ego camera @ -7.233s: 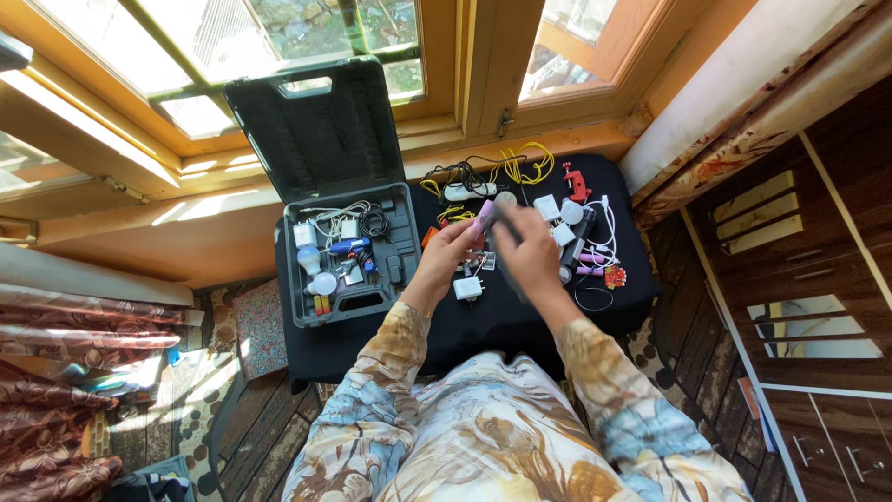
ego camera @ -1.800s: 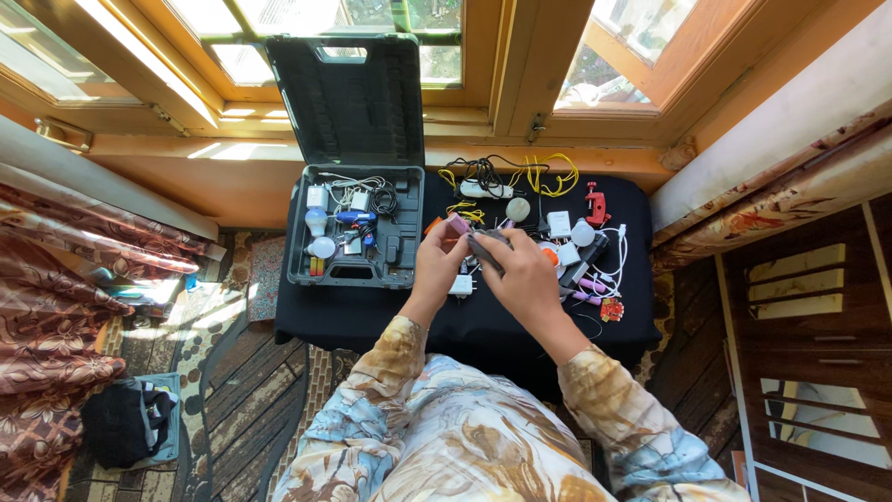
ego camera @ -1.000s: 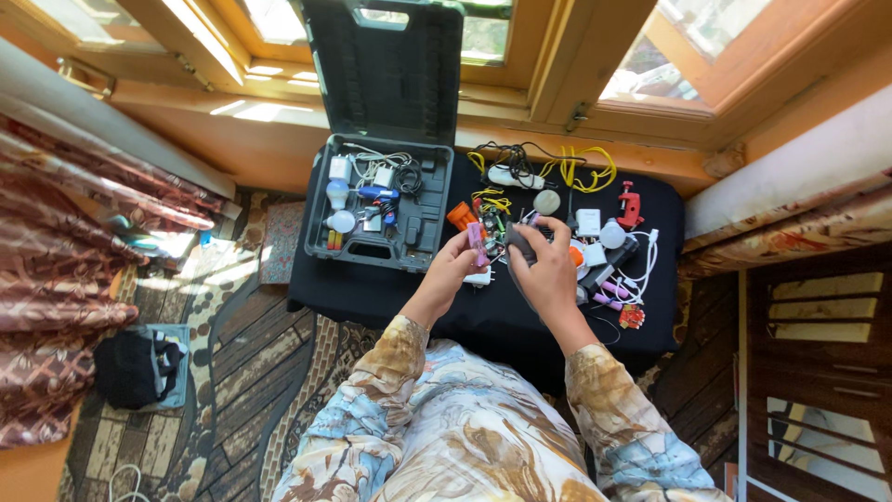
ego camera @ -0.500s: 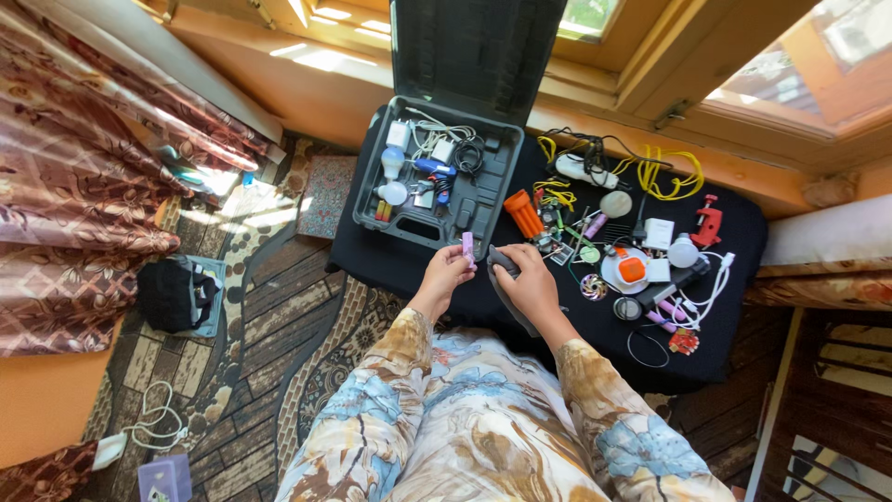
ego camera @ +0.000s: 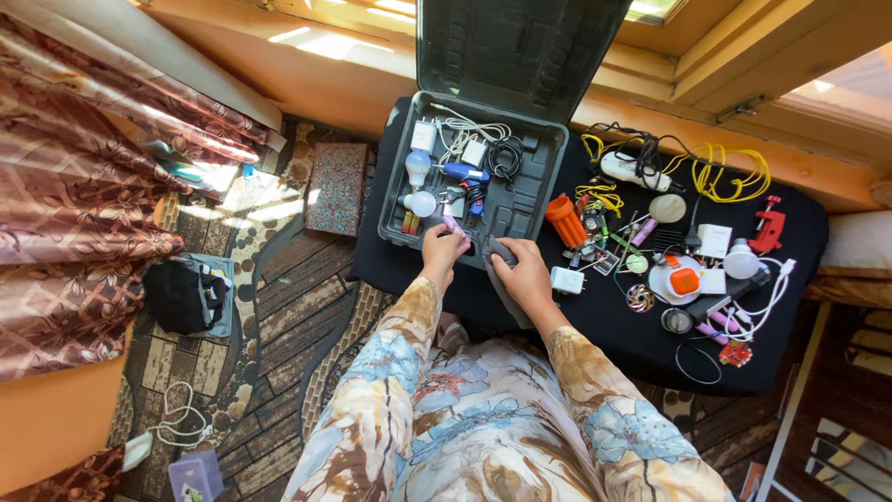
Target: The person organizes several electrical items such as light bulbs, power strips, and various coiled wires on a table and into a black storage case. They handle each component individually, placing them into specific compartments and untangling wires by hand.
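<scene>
Left hand [ego camera: 442,249]: pinches small pink cylindrical cell [ego camera: 452,225] at front edge of open grey plastic tool case [ego camera: 548,177]. Right hand [ego camera: 521,272] (just beside): grips dark grey cloth [ego camera: 503,290].

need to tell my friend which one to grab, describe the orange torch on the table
Start at the open grey tool case on the black table. Just past its right edge lies the orange torch, a stubby ribbed cylinder beside tangled yellow wire, the only solid orange tube there.

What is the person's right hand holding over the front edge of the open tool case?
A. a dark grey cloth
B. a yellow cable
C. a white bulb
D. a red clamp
A: the right hand grips a dark grey cloth at the front edge of the tool case.
</scene>
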